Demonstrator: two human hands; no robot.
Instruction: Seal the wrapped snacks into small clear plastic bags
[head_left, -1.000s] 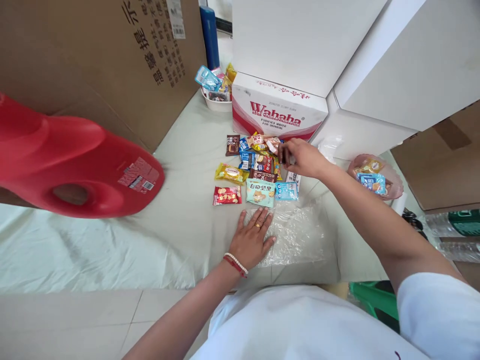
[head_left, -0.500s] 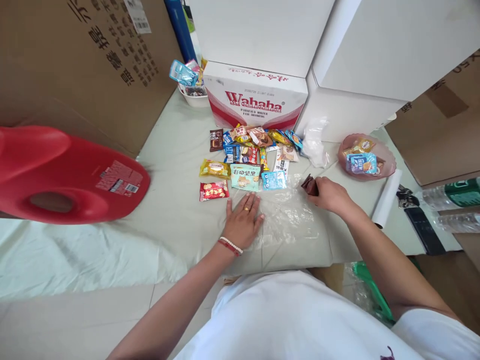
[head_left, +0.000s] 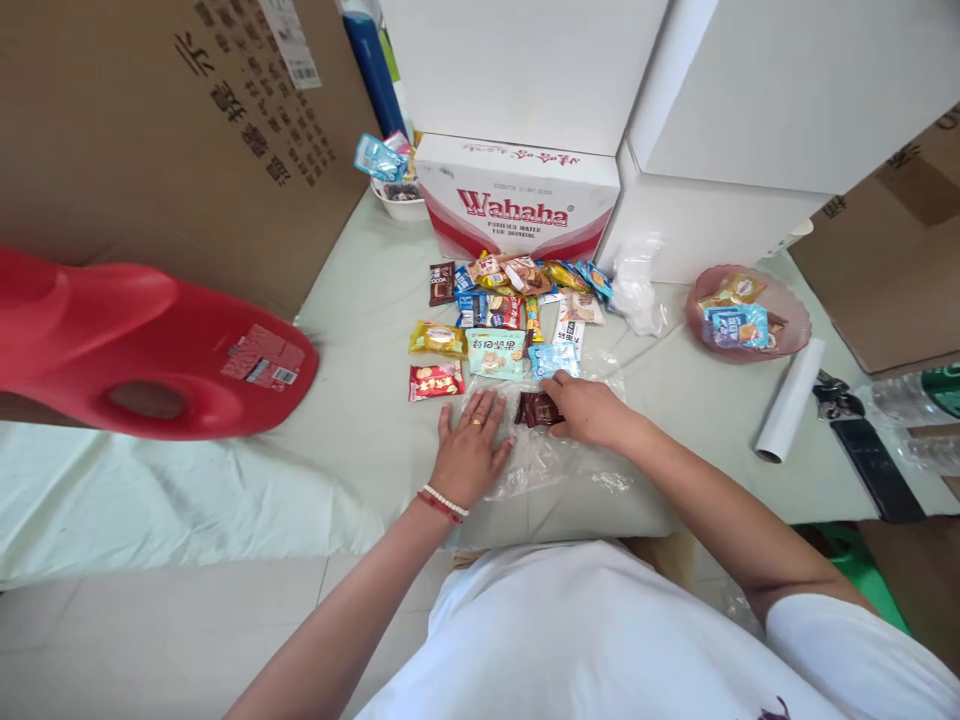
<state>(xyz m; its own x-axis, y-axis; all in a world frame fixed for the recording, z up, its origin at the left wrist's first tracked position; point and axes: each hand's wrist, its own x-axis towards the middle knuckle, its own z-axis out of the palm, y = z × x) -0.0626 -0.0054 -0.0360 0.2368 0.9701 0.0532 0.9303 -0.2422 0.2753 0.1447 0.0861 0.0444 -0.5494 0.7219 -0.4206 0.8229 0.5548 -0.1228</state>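
Observation:
My right hand (head_left: 589,408) grips the right end of a dark brown snack packet (head_left: 535,409), which lies on a clear plastic bag (head_left: 536,462). Flat on the left part of that bag rests my left hand (head_left: 472,440), its fingers stretched out, a ring on one of them. Just beyond my hands lie a red packet (head_left: 436,381), a yellow packet (head_left: 438,339), a pale green packet (head_left: 496,354) and a light blue packet (head_left: 554,359). Behind these, several more wrapped snacks (head_left: 525,275) are heaped against a white and red Wahaba carton (head_left: 517,205).
A large red jug (head_left: 225,375) lies at the left. To the right are a crumpled white plastic bag (head_left: 637,285), a pink bowl (head_left: 787,325) of snacks, a white roll (head_left: 789,400), and a black phone-like object (head_left: 876,468). Big cardboard boxes (head_left: 225,220) border the table.
My right hand has brought the brown packet leftward onto the clear bag, close to my left hand. My left hand stays flat on the bag. The camera view has shifted slightly.

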